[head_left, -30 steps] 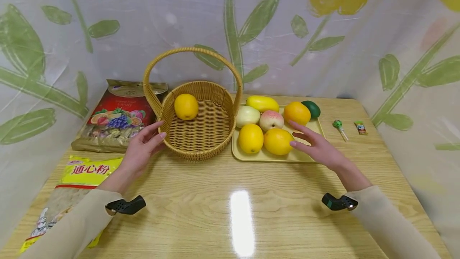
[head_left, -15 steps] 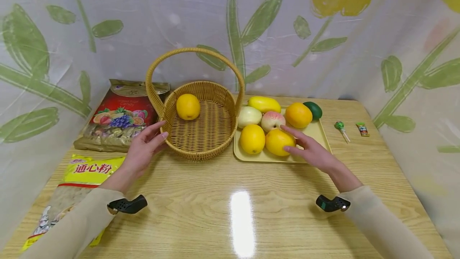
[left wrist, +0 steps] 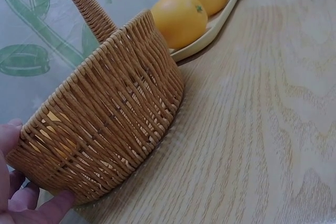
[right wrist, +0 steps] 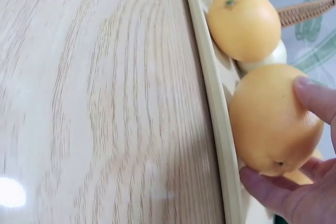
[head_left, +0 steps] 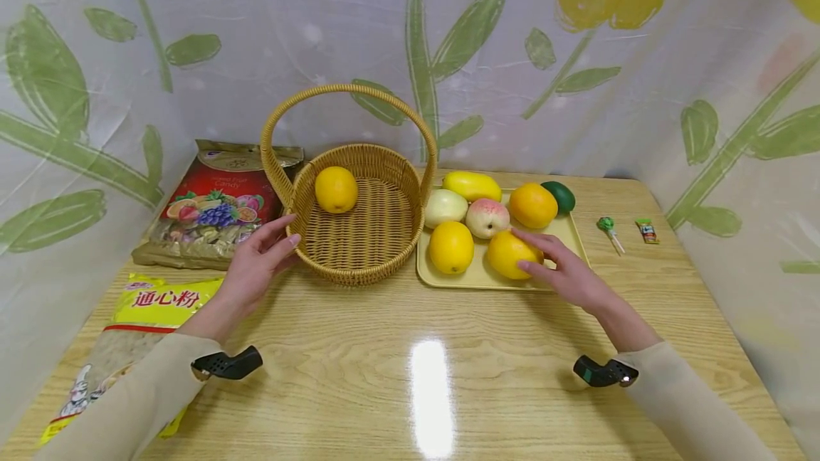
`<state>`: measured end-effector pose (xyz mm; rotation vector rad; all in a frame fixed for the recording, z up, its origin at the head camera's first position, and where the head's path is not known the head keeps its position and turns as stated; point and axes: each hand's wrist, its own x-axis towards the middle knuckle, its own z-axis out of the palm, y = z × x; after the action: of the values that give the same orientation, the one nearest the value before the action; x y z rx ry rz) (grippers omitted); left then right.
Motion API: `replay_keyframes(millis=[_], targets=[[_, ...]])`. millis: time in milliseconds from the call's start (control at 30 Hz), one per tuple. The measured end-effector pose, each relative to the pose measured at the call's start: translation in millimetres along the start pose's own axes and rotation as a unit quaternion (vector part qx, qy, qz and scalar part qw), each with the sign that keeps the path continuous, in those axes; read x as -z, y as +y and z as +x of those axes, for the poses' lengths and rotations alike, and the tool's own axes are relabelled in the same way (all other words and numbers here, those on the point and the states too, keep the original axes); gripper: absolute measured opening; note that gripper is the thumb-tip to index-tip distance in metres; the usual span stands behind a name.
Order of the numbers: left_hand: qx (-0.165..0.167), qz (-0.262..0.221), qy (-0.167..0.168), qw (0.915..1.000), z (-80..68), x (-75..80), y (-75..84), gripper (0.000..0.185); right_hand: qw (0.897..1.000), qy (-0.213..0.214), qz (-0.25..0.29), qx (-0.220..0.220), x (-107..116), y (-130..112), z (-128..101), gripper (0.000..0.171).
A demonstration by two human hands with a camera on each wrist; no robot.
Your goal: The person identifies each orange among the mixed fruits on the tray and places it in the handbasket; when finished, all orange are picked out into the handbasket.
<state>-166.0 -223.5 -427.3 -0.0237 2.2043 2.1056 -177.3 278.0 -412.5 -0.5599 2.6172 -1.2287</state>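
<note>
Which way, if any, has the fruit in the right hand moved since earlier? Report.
Yes: in the head view, the held fruit moved right along the tray.

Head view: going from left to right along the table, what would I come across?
Yellow bag → left hand → wicker basket → front-left orange-colored fruit on the tray → gripped orange-colored fruit → right hand → green-topped lollipop → small wrapped candy.

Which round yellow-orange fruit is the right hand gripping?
The front-right round fruit on the cream rectangular tray. The right hand grips it alone; its lookalikes, including the orange fruit in the tan woven basket, sit ungripped.
</note>
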Motion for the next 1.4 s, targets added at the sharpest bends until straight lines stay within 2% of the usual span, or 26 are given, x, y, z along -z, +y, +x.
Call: replay_keyframes(millis=[200,300,433,633,800,1000,1100,1233,1400], targets=[[-0.002,-0.002,-0.002,1.0000,0.0,0.6,-0.7,0.062,0.999,0.015,-0.005,-0.046,10,2,-8,0.058],[-0.002,-0.005,-0.001,1.0000,0.2,1.1,-1.0,0.062,0.999,0.014,0.009,-0.052,14,4,-8,0.059],[-0.003,-0.003,-0.001,1.0000,0.5,1.6,-0.9,0.062,0.999,0.014,0.012,-0.045,16,5,-6,0.059],[-0.004,0.006,-0.002,1.0000,1.1,1.7,-1.4,0.062,0.999,0.000,-0.031,-0.022,16,5,-5,0.058],[-0.004,0.008,-0.001,1.0000,1.1,1.6,-2.0,0.062,0.999,-0.025,-0.027,-0.011,16,7,-5,0.059],[-0.001,-0.004,-0.005,1.0000,1.4,2.0,-1.7,0.063,0.999,-0.030,-0.027,-0.007,15,6,-3,0.060],[0.001,-0.006,-0.006,1.0000,1.6,2.4,-1.2,0.063,0.998,-0.032,-0.049,0.008,13,4,-3,0.060],[0.002,0.009,-0.003,1.0000,1.8,2.4,-0.6,0.063,0.995,-0.021,-0.091,0.026,11,-3,-4,0.060],[0.004,0.019,0.002,0.9998,3.4,1.3,-1.5,0.063,0.996,0.016,-0.086,0.019,11,-20,-7,0.056]])
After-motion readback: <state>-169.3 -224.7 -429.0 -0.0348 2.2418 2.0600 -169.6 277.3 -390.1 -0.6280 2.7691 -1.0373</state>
